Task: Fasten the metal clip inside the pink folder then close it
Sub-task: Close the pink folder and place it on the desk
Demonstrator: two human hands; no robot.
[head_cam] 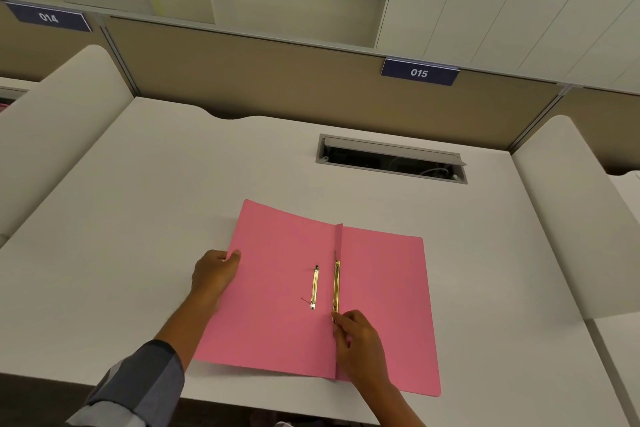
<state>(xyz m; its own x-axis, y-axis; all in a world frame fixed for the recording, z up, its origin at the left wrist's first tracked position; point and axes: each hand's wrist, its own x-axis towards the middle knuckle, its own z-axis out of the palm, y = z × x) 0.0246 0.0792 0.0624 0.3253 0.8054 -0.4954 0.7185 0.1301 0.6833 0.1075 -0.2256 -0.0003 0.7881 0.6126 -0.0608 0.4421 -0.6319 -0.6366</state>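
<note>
The pink folder (277, 288) lies open and flat on the white desk near its front edge. Two gold metal strips of the clip show inside: one (314, 286) lies loose on the left flap, the other (336, 286) runs along the centre fold. My left hand (214, 270) grips the folder's left edge, thumb on top. My right hand (356, 340) rests on the fold, fingertips pinching the near end of the strip at the fold.
The white desk (173, 184) has an open grey cable hatch (391, 159) behind the folder. Rounded white dividers stand at the left (69, 107) and right (554, 201). A beige partition with a "015" label (419, 72) closes the back.
</note>
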